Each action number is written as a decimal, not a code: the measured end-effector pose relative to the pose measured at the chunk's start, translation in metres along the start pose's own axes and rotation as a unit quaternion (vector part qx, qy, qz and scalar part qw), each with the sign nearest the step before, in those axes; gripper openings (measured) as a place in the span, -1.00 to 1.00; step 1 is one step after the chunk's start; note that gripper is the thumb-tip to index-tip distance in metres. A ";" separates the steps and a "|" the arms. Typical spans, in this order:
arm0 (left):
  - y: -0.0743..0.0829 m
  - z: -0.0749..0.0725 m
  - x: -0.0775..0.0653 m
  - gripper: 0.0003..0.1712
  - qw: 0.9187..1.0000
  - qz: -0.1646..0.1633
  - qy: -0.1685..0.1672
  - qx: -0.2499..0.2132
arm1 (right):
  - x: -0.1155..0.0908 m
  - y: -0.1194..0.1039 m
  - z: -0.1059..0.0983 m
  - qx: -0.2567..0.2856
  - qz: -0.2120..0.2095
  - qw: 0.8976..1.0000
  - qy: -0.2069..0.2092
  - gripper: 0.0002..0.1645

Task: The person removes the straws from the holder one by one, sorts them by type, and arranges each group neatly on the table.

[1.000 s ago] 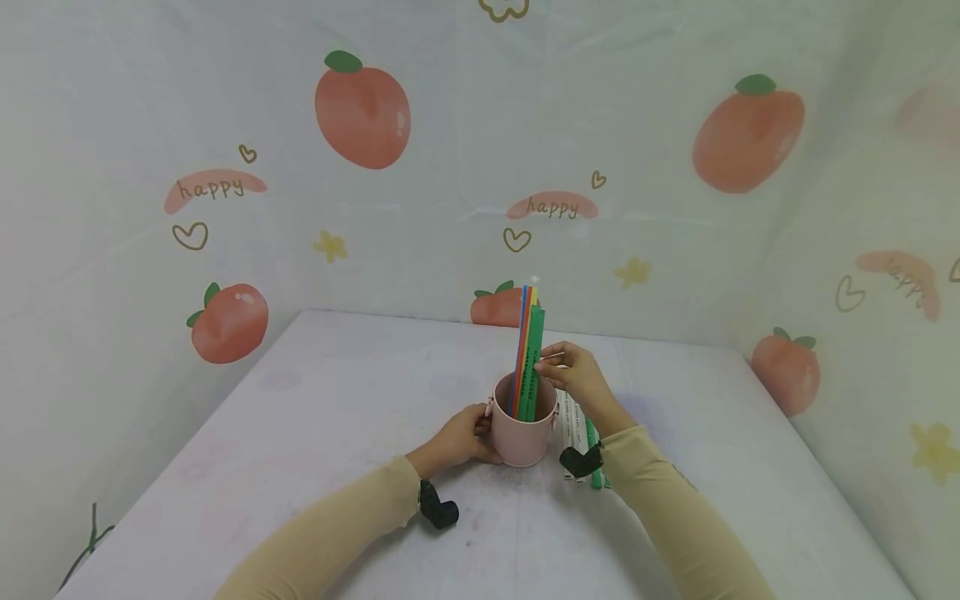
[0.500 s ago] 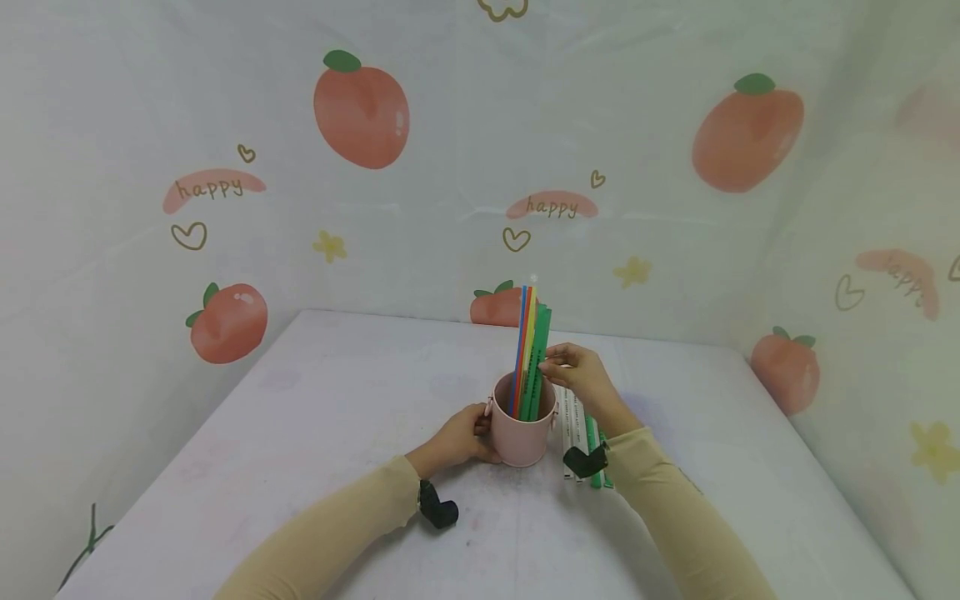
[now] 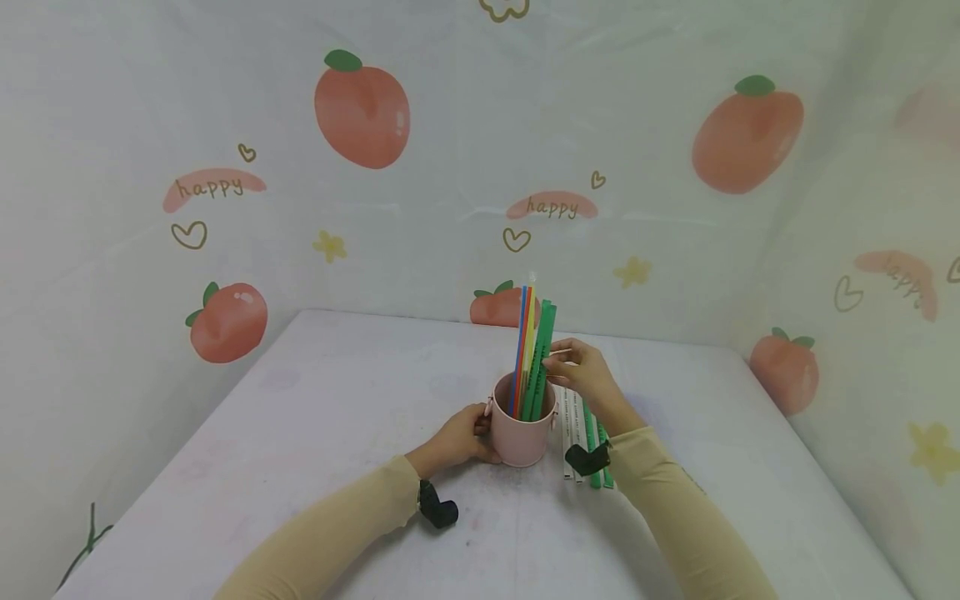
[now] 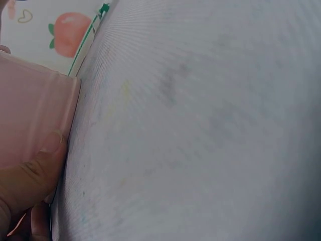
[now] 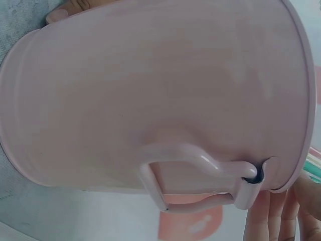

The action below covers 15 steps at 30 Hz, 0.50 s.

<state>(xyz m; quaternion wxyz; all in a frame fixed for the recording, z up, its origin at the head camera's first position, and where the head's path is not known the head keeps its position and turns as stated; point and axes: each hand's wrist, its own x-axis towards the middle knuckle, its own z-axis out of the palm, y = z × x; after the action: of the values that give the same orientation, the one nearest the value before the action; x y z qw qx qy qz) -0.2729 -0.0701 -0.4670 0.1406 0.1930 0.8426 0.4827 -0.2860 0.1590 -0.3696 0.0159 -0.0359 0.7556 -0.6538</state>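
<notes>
A pink bucket-shaped holder (image 3: 520, 442) stands upright on the table, with blue, red and yellow sticks (image 3: 525, 333) in it. My left hand (image 3: 459, 437) grips its left side; in the left wrist view the thumb (image 4: 37, 173) lies along its wall. My right hand (image 3: 585, 375) pinches a printed green stick (image 3: 545, 333) just above the rim, and the stick's lower end is inside the holder. Another green stick stands close beside it. In the right wrist view, the wall (image 5: 125, 90) and small side handle (image 5: 190, 155) hide much of the right fingers (image 5: 271, 216).
White printed sticks (image 3: 567, 442) and green ones (image 3: 593, 433) lie on the table (image 3: 337, 400) right of the holder, partly under my right wrist. Behind stands a white backdrop with peach prints (image 3: 362, 117).
My right hand has shifted slightly to the right, and the green sticks' tops have leaned right with it, baring more of the yellow stick. The left hand and the holder have stayed put.
</notes>
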 end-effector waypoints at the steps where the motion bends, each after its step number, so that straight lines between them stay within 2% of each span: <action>1: 0.000 0.000 0.000 -0.08 1.000 0.001 0.000 0.001 | 0.000 0.000 0.000 -0.002 0.001 1.000 -0.001 -0.61; 15: 0.000 -0.001 0.000 -0.14 1.000 0.002 -0.003 0.000 | -0.003 -0.004 0.000 -0.018 -0.004 1.000 -0.010 -0.44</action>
<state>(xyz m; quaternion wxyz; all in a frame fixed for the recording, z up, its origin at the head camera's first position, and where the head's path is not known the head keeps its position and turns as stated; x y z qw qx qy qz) -0.2733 -0.0705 -0.4664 0.1422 0.1959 0.8419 0.4823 -0.2833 0.1587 -0.3661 0.0202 -0.0454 0.7672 -0.6394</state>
